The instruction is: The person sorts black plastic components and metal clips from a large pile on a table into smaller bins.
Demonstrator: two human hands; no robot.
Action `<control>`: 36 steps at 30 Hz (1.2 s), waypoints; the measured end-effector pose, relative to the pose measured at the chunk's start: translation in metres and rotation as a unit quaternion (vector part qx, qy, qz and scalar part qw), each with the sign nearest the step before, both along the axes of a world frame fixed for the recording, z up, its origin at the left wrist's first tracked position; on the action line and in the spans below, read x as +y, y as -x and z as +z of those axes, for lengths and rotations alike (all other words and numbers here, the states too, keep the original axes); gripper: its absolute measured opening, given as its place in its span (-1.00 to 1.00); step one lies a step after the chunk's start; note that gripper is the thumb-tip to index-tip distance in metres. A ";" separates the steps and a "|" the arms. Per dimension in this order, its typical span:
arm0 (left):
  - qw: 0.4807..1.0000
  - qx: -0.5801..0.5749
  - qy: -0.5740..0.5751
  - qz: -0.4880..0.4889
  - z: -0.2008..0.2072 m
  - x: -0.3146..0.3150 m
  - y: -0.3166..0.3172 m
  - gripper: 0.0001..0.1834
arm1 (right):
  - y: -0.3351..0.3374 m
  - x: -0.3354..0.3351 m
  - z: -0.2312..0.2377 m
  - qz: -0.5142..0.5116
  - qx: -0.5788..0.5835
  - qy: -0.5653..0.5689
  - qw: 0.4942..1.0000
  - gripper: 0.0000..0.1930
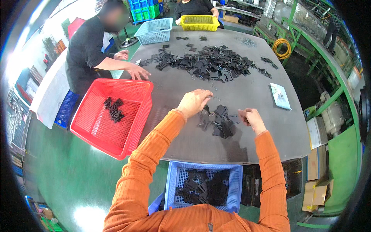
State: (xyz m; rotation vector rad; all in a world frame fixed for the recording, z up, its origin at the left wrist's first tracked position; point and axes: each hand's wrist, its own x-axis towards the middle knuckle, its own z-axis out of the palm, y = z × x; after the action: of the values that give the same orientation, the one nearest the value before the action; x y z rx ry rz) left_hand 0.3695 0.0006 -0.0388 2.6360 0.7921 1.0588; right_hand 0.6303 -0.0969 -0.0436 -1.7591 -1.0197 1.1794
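My left hand (195,102) is closed, its fingertips pinched together above the grey table, on the left of a small pile of flat black plastic pieces (223,125). A thin bent wire hook (215,98) shows at those fingertips. On the pile's right side, my right hand (252,119) is also closed with thumb and fingers together; what it pinches is too small to name. Some black pieces in the small pile have metal hooks on them. Close to my body, a blue basket (169,185) holds many similar black pieces.
A large heap of black pieces (208,63) covers the table's (266,143) far middle. At left is a red basket (147,104) with a few pieces, beside a co-worker's hand (137,71). Light-blue (154,33) and yellow (199,23) baskets stand far back. A plastic packet (280,96) lies right.
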 end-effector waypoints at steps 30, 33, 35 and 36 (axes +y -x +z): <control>0.953 -0.037 0.147 0.261 -0.043 0.034 0.060 -0.80 | -0.026 -0.002 -0.028 -0.060 -0.518 -0.193 0.831 -0.80; 0.964 -0.057 0.139 0.221 -0.062 0.006 0.036 -0.82 | -0.009 0.011 -0.031 0.075 -0.409 -0.146 0.898 -0.76; 0.959 -0.118 0.173 0.192 -0.068 -0.007 0.028 -0.85 | 0.027 0.019 -0.025 0.118 -0.376 -0.109 0.912 -0.76; 0.955 -0.152 0.189 0.173 -0.071 -0.012 0.026 -0.87 | 0.042 0.020 -0.024 0.124 -0.375 -0.102 0.913 -0.76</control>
State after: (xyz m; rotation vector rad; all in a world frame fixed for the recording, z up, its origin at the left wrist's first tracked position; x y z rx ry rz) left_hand 0.3436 -0.0117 -0.1097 2.0001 1.2649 1.2112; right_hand 0.5881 -0.0769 -0.0676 -1.9836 -1.7836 0.4727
